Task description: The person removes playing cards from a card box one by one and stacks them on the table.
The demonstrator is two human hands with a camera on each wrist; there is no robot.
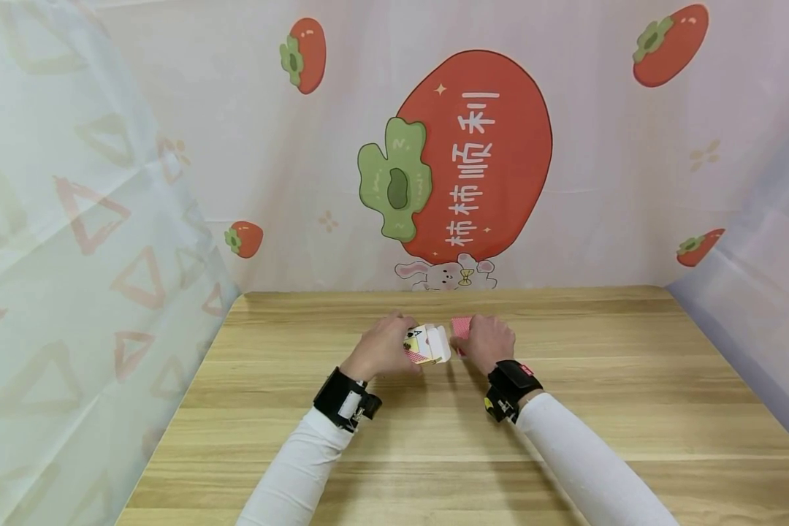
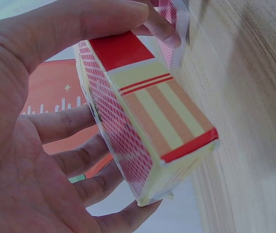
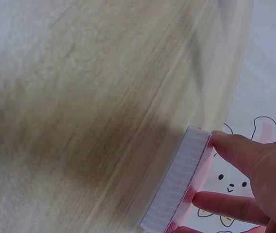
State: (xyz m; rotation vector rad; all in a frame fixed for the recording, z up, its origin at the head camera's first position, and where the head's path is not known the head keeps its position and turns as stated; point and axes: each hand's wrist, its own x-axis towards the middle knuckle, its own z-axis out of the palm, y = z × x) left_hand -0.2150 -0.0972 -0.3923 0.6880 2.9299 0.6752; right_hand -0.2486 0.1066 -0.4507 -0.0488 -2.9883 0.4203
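Observation:
My left hand (image 1: 384, 347) grips a playing-card box (image 1: 422, 346), with the thumb on one side and the fingers spread along the other. The box is tilted, its white flap (image 1: 440, 343) folded out toward the right. A red-striped end and a red-patterned face of the box (image 2: 147, 107) show in the left wrist view. Close to the flap, my right hand (image 1: 489, 343) holds a deck of playing cards (image 1: 461, 326) low at the table. In the right wrist view, fingertips lie at the corner and on the red back of the deck (image 3: 176, 182); its white edge shows.
Both hands work over the far middle of a wooden table (image 1: 434, 453). Behind it hangs a pale cloth backdrop (image 1: 598, 183) printed with persimmons and a rabbit, and another cloth (image 1: 72, 292) encloses the left side.

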